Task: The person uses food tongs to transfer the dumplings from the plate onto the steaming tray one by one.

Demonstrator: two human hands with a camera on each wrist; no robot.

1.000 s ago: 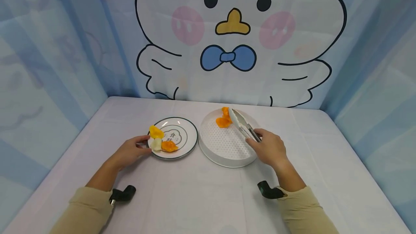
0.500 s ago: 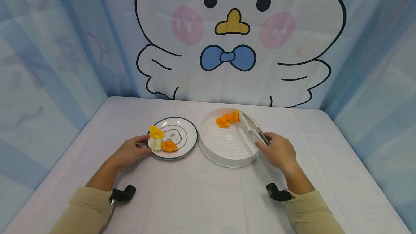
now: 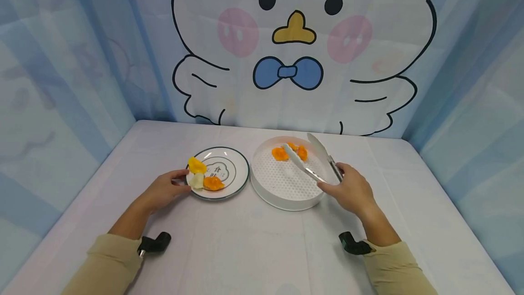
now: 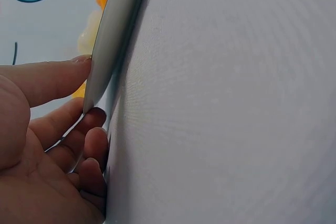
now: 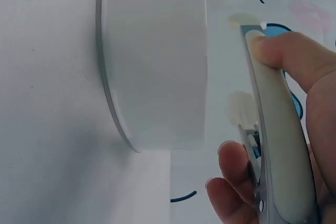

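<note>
My left hand (image 3: pixel 168 190) pinches the near left rim of a white plate (image 3: pixel 235 172) with a dark edge line, thumb and fingertips at the rim in the left wrist view. On that plate lie a yellow piece (image 3: pixel 197 165), a pale piece (image 3: pixel 197 180) and an orange piece (image 3: pixel 213 183), soft-looking and irregular. My right hand (image 3: pixel 352 190) holds metal tongs (image 3: pixel 313 175) with pale tips, their arms spread wide over a round white tray (image 3: pixel 282 181). Orange pieces (image 3: pixel 280 154) lie toward the tray's back, partly hidden by one tong arm. The right wrist view shows my thumb on a tong handle (image 5: pixel 278 129).
Plate and tray stand side by side on a table with a white cloth (image 3: pixel 245 249). A curtain (image 3: pixel 294 104) with a cartoon face hangs behind the table, and blue curtains (image 3: pixel 471 104) close both sides. The tray's wall (image 5: pixel 157 66) rises close to my right hand.
The tongs have moved right across the tray, an orange piece shifting with them, then spread apart, leaving it in the tray. My right hand has shifted right; my left hand stays at the plate.
</note>
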